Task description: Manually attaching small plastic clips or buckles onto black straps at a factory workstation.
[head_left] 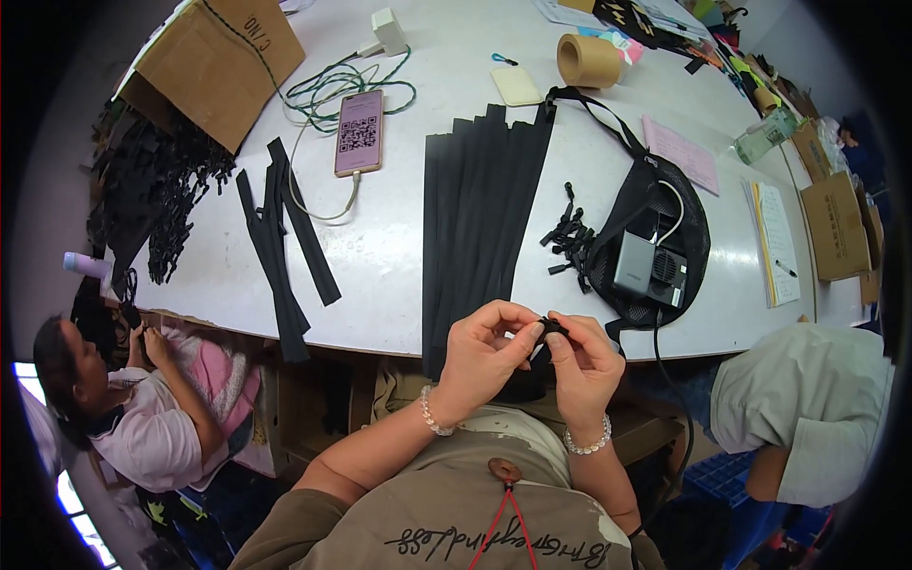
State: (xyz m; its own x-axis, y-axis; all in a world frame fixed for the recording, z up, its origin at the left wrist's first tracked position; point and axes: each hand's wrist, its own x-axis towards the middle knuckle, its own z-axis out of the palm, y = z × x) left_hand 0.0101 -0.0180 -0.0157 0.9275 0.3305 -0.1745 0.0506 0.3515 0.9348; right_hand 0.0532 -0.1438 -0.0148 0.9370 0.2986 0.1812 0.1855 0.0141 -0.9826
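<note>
Just past the table's near edge, my left hand (483, 353) and my right hand (585, 369) meet in a pinch. Between their fingertips is a small black piece (551, 327), mostly covered by the fingers; its exact kind is hard to make out. A dark strip seems to hang below it. Ahead of my left hand, long flat black strips (475, 209) lie side by side, reaching over the near edge. Several small black pull-like pieces (573, 245) are heaped beyond my right hand.
A black mesh bag (698, 237) with a grey power bank (633, 264) lies at right. Left are loose strips (269, 252), a cabled phone (359, 133) and a cardboard box (218, 71). One person (157, 408) sits at left, another (807, 408) at right.
</note>
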